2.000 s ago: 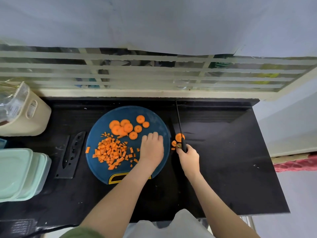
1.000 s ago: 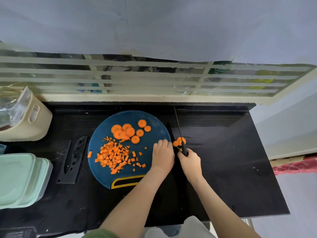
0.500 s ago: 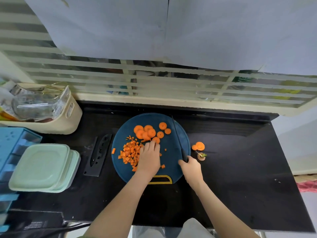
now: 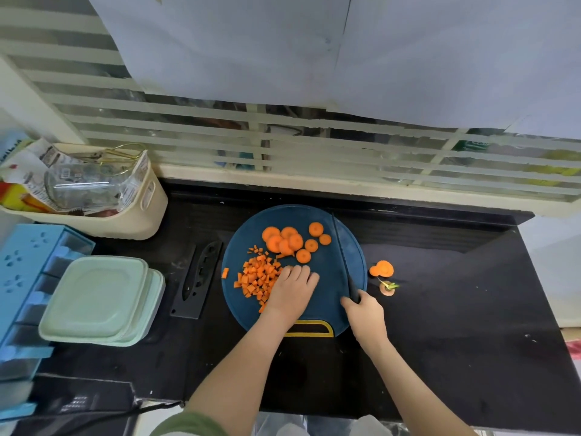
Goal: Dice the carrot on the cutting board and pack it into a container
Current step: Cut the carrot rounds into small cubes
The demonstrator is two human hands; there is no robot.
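Note:
A round dark blue cutting board (image 4: pixel 325 287) lies on the black counter. Several carrot rounds (image 4: pixel 290 240) sit at its far side and a heap of diced carrot (image 4: pixel 256 278) at its left. My left hand (image 4: pixel 294 291) lies flat on the board, fingers against the right edge of the dice. My right hand (image 4: pixel 364 313) grips the handle of a black knife (image 4: pixel 342 256), whose blade lies along the board's right side pointing away from me. Pale green lidded containers (image 4: pixel 97 300) are stacked at the left.
Two carrot rounds (image 4: pixel 381 269) and a carrot top end (image 4: pixel 388 287) lie on the counter right of the board. A black knife sheath (image 4: pixel 198 278) lies left of it. A cream basket (image 4: pixel 132 215) and a blue rack (image 4: pixel 25 278) stand at the far left.
My left hand slid left across the board to the diced heap. The knife came from the counter's stray rounds onto the board's right side. The view swung left.

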